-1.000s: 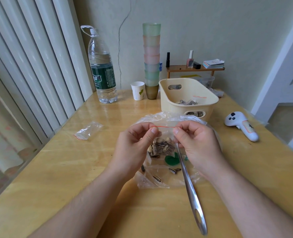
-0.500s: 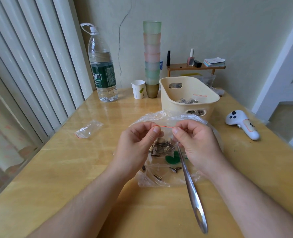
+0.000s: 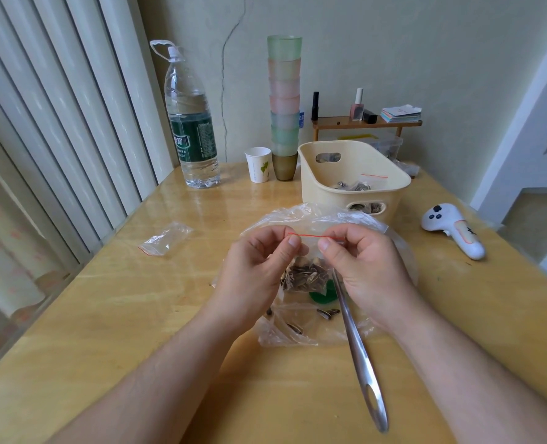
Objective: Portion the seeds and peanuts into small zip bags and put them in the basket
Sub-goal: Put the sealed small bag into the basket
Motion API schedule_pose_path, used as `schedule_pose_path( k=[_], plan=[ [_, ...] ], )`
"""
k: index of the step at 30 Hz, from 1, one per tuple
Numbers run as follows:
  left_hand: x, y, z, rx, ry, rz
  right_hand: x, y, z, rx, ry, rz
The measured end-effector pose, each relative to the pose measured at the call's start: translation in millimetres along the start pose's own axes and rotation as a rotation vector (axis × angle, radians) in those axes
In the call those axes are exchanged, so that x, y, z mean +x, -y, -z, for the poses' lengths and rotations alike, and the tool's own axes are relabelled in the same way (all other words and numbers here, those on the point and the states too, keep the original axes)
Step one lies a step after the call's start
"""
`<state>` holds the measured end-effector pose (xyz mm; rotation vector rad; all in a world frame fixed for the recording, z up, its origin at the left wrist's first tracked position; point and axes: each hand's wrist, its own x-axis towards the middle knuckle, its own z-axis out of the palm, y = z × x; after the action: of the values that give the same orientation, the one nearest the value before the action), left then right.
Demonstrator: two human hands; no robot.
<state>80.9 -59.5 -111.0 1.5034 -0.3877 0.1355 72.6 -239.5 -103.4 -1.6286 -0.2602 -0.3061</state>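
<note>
Home interior, glossy yellow wooden table (image 3: pixel 112 315) against cracked plaster wall (image 3: pixel 227 59), white vertical blinds (image 3: pixel 57 123), small wooden shelf (image 3: pixel 366 122) of cosmetics

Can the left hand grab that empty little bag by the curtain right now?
Probably not yet: the left hand is busy pinching the seed bag's red zip. The empty bag lies uncovered on the table, so nothing blocks it.

spoon (image 3: pixel 358 350) bowl hidden under right hand (image 3: pixel 366 270), water bottle (image 3: pixel 190 123) label unreadable
</note>
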Motion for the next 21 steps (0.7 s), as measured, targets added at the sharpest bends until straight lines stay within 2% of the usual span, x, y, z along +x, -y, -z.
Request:
schedule_pose_path(
  k=[21],
  plan=[
    [-1.2,-1.3,-0.3,0.013,0.023,-0.025,0.0,-1.2,1.2,0.012,0.009,-0.002]
  ],
)
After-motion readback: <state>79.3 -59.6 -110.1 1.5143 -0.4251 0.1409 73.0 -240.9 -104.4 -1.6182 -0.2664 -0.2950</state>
